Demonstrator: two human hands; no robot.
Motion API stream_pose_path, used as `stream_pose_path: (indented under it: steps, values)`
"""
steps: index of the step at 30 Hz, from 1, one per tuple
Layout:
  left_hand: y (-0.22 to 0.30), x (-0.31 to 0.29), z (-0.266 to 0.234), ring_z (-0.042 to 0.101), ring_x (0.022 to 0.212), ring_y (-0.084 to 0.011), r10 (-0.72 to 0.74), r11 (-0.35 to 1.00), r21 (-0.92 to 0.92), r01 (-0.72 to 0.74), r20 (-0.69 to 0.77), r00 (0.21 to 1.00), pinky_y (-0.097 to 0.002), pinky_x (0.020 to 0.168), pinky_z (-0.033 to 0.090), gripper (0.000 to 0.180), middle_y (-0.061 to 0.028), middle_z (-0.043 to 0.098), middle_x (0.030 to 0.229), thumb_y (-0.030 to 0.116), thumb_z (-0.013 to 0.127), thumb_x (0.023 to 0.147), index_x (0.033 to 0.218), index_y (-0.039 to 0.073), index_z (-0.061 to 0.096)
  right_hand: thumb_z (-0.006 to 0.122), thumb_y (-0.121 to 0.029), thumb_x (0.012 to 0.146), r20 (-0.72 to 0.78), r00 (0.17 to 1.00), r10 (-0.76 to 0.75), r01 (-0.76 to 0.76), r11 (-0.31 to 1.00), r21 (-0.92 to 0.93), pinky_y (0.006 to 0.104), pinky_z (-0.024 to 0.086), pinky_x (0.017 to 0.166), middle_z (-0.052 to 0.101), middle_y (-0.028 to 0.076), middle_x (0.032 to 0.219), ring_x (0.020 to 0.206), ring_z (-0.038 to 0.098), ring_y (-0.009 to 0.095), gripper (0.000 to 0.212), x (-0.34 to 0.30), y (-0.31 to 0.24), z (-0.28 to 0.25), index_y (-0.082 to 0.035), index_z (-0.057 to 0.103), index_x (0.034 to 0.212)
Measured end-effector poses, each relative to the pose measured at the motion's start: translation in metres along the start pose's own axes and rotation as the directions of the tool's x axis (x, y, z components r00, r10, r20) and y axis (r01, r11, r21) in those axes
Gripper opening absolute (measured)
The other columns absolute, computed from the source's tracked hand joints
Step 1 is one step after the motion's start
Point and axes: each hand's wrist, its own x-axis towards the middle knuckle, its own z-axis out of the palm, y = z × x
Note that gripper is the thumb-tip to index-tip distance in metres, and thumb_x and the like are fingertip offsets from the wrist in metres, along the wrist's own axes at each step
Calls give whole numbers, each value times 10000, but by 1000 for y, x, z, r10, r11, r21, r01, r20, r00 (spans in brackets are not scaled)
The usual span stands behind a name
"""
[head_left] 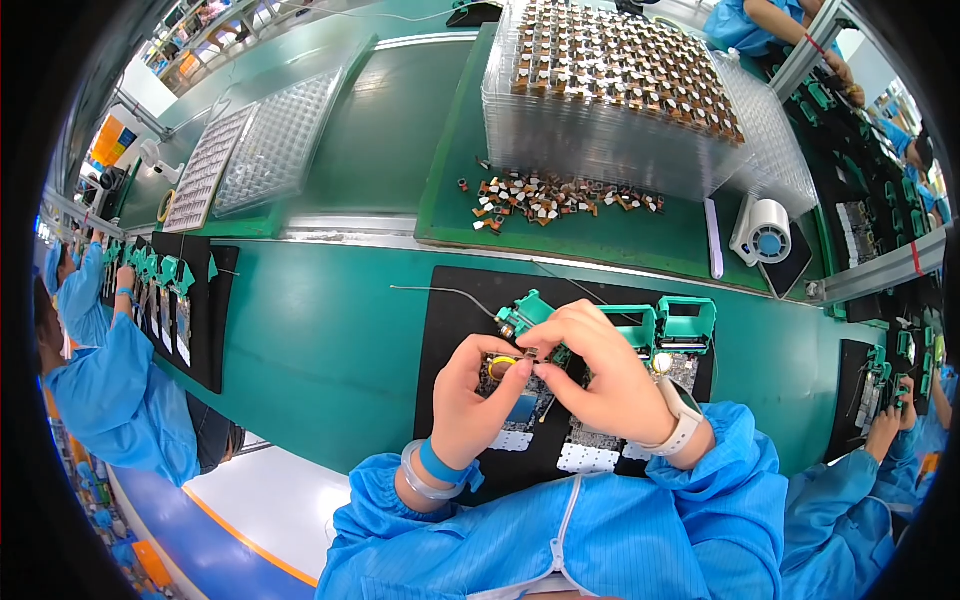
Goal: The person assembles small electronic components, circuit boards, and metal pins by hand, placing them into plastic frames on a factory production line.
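Note:
My left hand (pixel 468 400) and my right hand (pixel 605 378) meet over a black mat (pixel 450 300), fingertips pinched together. Between them is a small dark brown part (pixel 531 353), mostly covered by the fingers, so its kind is unclear. Directly beneath lies a circuit board (pixel 522 408) with a round yellow-rimmed piece (pixel 502 368) beside my left fingers. A green plastic housing (pixel 528 310) with a thin grey cable (pixel 440 289) sits just beyond my hands. To the right, another green housing (pixel 687 318) adjoins a circuit board (pixel 678 372) bearing a silvery disc.
Behind the mat, a raised green shelf carries a heap of small copper-and-white parts (pixel 550 200), stacked clear trays (pixel 610 130), a white handheld fan (pixel 768 232) and a pale bar (pixel 713 238). Clear trays (pixel 280 140) lie far left. Co-workers in blue sleeves (pixel 120 390) sit on both sides.

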Motion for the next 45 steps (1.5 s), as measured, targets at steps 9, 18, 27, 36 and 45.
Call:
stream_pose_path:
  steps: [9,18,27,36,45]
  values:
    - [-2,-1,-6,569,774,-48,91,985,151,-80,-67,994,-187,671,453,159,-36,619,859,14,650,844,967,6,550,602,29,740,112,987,116,-126,988,88,348,430,834,545,69,852,888,524,244,325,14,1,1,-49,541,1050]
    - [2,1,-8,547,772,-50,-5,988,154,10,-33,999,-202,694,452,184,-21,599,838,-1,652,825,980,8,554,650,-76,763,-253,962,103,-219,843,-491,361,483,649,591,105,786,718,596,265,215,77,100,-15,-41,600,968]
    - [-3,14,-14,537,729,-47,-2,969,244,33,-126,992,-203,639,450,197,-13,584,829,56,680,838,953,19,524,640,-60,773,-217,974,65,-167,853,-495,371,477,675,602,113,793,749,595,284,80,70,94,-23,-25,600,832]
    - [26,5,12,533,736,-241,541,284,938,-197,13,841,-337,678,445,333,-108,542,930,90,747,745,982,6,529,582,-92,864,-188,975,119,-157,968,-197,370,462,704,598,132,841,784,577,303,104,-10,30,-49,-13,593,931]
    - [-8,2,64,590,701,-322,23,494,840,-224,245,969,-392,598,481,456,-159,579,722,315,778,708,866,-1,491,610,-13,818,-180,974,135,-157,980,-119,338,477,693,602,113,886,767,588,259,159,-37,22,-57,-11,629,976]
